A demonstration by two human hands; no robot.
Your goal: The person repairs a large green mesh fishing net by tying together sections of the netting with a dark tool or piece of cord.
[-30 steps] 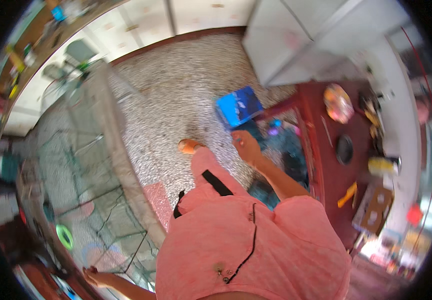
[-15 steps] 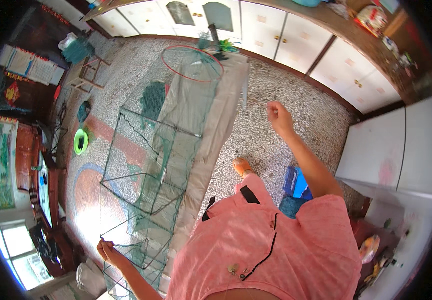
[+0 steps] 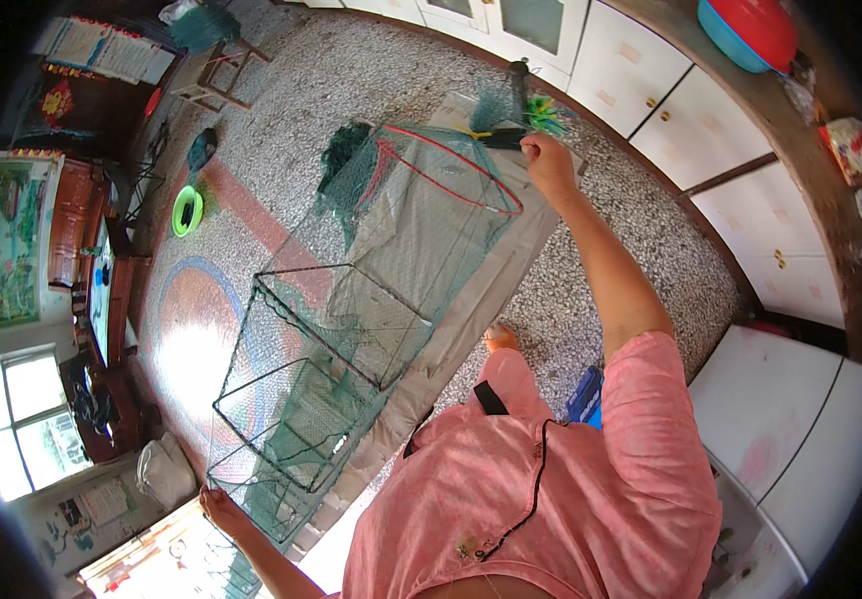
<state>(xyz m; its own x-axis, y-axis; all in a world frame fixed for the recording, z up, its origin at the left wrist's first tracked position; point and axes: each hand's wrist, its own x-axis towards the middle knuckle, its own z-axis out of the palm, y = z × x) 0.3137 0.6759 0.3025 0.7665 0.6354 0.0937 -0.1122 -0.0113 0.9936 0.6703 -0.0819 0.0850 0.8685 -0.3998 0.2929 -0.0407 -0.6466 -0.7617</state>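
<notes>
On the speckled terrazzo floor (image 3: pixel 281 110), w/ white cabinets (image 3: pixel 640 90) running along the far side, a long green mesh cage net (image 3: pixel 351 329) is lying stretched out over a strip of grey-beige sheeting (image 3: pixel 496 290), its dark wire frames standing open as a row of boxes. The person in a pink shirt is standing at the net's side and spanning it end to end w/ both arms. Right hand (image 3: pixel 549 160) is reaching to the far end, fingers clenched on the mesh just past the red hoop (image 3: pixel 451 165), beside a dark post and some green-yellow tufts. Left hand (image 3: pixel 219 502) is gripping the near end low in the picture, fingers closed on the last frame's netting. Judging from this, the net is looking approx. fully extended: frames are apart, mesh is fairly taut btwn them; the far end past the hoop is bunching in a dark heap, so that bit seems unfinished. A blue box (image 3: pixel 586 394) is sitting by the person's foot, and a small green ring (image 3: pixel 187 211) is lying well apart from the net on the floor.
</notes>
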